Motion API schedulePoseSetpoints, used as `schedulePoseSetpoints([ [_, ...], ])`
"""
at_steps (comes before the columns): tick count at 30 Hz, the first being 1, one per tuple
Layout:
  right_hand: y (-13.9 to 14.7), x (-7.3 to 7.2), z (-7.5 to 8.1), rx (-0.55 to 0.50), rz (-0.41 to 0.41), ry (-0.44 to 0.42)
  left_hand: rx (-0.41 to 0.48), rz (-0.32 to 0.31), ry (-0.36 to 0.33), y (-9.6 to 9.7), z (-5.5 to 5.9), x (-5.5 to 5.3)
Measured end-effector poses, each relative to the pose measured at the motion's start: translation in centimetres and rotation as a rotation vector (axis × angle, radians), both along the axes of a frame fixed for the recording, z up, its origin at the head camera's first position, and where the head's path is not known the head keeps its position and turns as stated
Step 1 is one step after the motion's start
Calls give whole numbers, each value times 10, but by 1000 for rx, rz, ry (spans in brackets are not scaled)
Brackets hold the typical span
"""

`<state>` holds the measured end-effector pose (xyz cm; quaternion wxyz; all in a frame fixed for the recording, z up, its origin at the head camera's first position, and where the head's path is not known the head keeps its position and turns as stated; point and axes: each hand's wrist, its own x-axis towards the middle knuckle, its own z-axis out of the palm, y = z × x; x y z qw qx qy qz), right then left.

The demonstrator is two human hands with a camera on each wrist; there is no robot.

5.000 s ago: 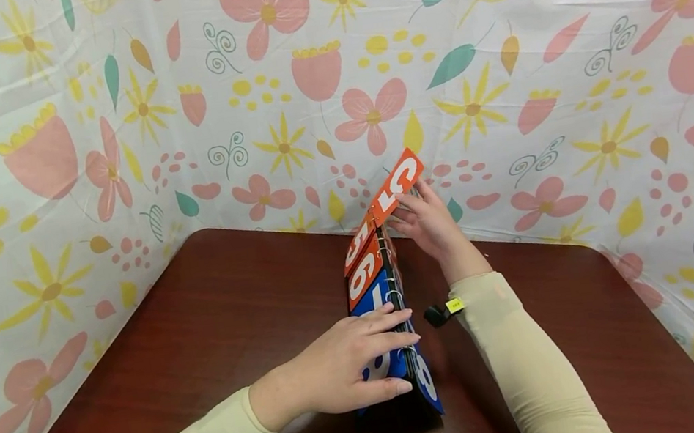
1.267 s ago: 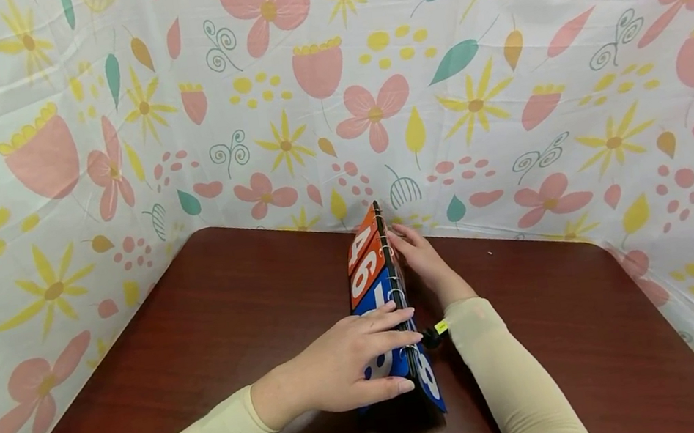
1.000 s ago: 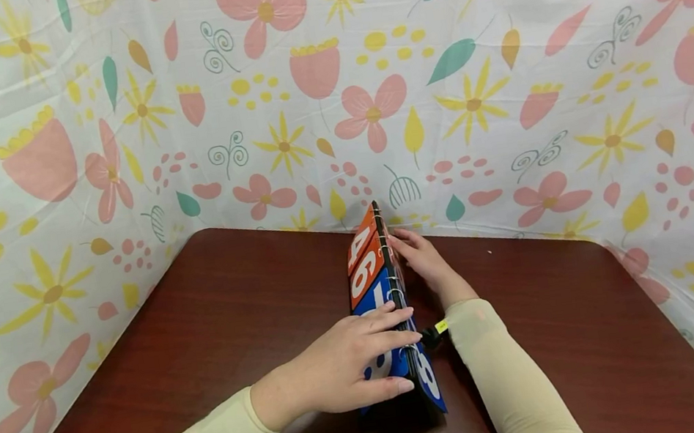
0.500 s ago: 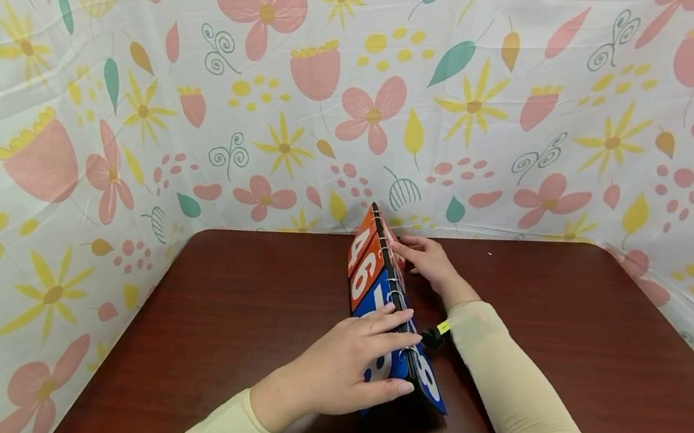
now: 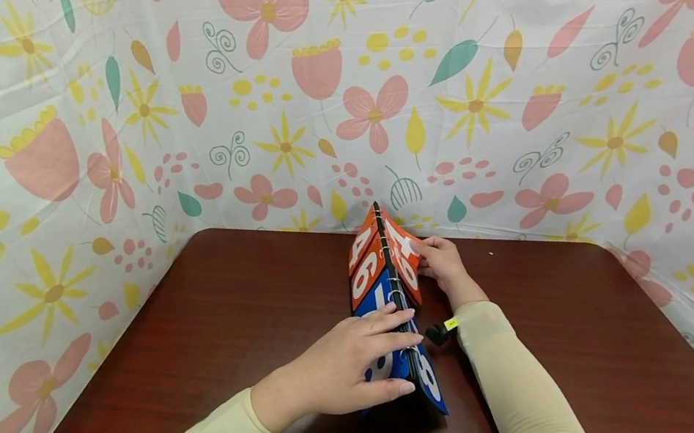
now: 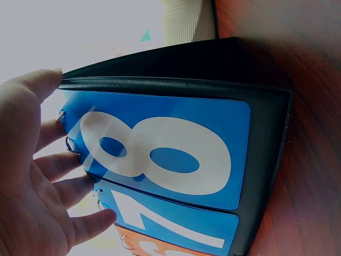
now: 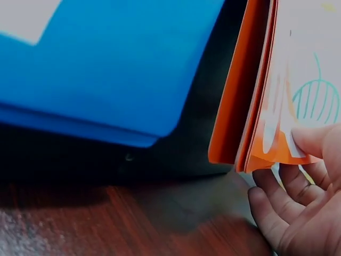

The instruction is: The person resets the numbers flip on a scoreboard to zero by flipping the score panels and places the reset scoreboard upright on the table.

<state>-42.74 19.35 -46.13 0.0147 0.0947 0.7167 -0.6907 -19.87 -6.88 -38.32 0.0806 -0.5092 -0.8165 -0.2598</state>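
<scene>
A white flower-printed cloth (image 5: pixel 280 70) rises behind a dark reddish-brown tabletop (image 5: pixel 232 299), where a tent-shaped flip scoreboard (image 5: pixel 389 262) stands between the two hands, its ridge running away from the person. The right hand (image 5: pixel 446 265) has a narrow grip: thumb in front and fingers behind, it pinches a lower edge among the orange number cards (image 5: pixel 402 244) on the scoreboard's right face. Half a second ago these cards hung close to the frame; now they are swung outward toward that hand, so their digits face up more openly, and an orange card stands apart behind the pinched ones. I judge this to mean that a card on this face is being picked out for turning, with nothing yet carried over the ridge.

Nearer the person than this pinch, the blue 8 card (image 5: pixel 430 380) hangs low on the same face. The left hand (image 5: pixel 344 361) grasps no card; its fingers lie spread and extended across the ridge by the metal rings (image 6: pixel 71 147), seemingly to steady the frame. Beneath its palm is the left face's blue 8 card; beyond its fingertips, the orange 6 card (image 5: pixel 365 274) and the orange 4 card (image 5: pixel 360 246) lie against the frame
</scene>
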Motion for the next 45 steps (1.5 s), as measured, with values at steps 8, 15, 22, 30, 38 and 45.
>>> schedulePoseSetpoints([
  [8,1,3,-1,28,-51,34,-4,5,9,0,0,0],
  [15,0,4,-1,67,-95,91,-2,1,2,1,1,1],
  [22,-2,3,0,39,-112,90,-1,5,8,0,-1,0],
  [30,4,-3,5,-64,-49,20,-18,13,13,0,-1,0],
  [38,11,-3,9,-178,54,-31,-19,11,14,0,-2,0],
  [45,8,1,16,-255,49,-17,-10,6,-13,0,-2,0],
])
